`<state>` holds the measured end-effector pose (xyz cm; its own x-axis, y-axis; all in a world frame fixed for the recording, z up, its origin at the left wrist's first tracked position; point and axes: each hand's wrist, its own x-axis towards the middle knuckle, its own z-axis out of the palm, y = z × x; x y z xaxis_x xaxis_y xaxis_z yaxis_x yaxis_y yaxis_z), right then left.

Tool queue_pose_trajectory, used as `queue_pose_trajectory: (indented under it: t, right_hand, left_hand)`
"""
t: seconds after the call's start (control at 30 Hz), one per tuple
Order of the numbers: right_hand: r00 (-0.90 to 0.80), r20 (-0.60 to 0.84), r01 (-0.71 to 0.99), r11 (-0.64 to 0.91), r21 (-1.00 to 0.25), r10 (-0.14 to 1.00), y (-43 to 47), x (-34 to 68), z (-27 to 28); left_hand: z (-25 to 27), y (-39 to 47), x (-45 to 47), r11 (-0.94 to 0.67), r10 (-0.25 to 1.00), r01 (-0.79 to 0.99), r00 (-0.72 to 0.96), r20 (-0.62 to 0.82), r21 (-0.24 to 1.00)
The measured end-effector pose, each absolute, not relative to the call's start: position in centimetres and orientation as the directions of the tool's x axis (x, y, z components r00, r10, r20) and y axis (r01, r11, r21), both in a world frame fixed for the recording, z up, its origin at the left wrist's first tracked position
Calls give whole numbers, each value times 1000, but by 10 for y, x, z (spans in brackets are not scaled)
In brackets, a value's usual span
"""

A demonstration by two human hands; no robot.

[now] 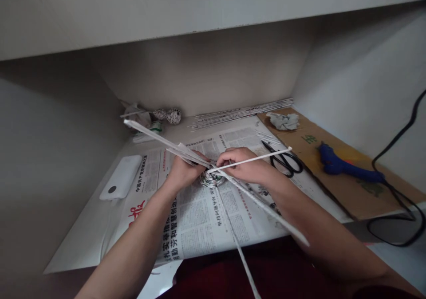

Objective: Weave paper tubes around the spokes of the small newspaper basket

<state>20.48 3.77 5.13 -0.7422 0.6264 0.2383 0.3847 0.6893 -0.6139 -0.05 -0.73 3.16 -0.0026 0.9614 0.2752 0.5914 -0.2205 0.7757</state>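
A small weave of rolled newspaper tubes (213,181) sits between my hands above the newspaper, with long white tube ends sticking out several ways. My left hand (185,169) is closed around its left side, where a bundle of paper tubes (156,138) points up and to the left. My right hand (244,163) has its fingers curled at the top right of the weave, pinching a paper tube close to the crossing. One thin tube (256,159) passes over the right hand; others slope toward me. The fingertips are partly hidden behind the tubes.
Newspaper (199,228) covers the tabletop. A white power bank (121,177) lies left. At right are black scissors (286,162), cardboard (319,170), crumpled paper (284,120) and a blue glue gun (346,163) with a black cord. More paper tubes (239,112) lie behind.
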Motion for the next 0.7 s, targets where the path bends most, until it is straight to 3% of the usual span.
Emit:
queue_pose_trajectory:
  t: [0.23,0.47,0.7]
  right_hand:
    - [-700,271,481,717,-505,661,34,203,47]
    - [-671,119,507,570,-647,732,27,202,52]
    - [-573,236,539,578,-613,785,22,189,44]
  left_hand:
    - [29,-7,1,-208,965,544,-20,261,813]
    - [29,-7,2,-201,972,508,-4,235,838]
    - [27,-6,2,-190,973,508,-15,229,840]
